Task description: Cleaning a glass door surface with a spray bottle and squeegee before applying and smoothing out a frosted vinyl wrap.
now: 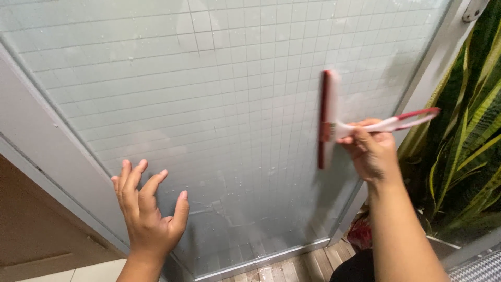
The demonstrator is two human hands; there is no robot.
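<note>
My right hand [371, 151] grips the white and red handle of a squeegee [334, 122]. Its red blade stands upright against a frosted glass door [209, 104], through which small square tiles show. The squeegee is blurred by motion near the door's right side. My left hand [148, 211] is raised in front of the lower left part of the glass, fingers spread, holding nothing. I cannot tell whether it touches the pane. Water drops and streaks show on the lower glass.
A white door frame [57, 162] runs along the left and bottom. A plant with long green and yellow leaves [469, 130] stands at the right, close behind my right arm. Wooden floor slats [292, 266] lie below the door.
</note>
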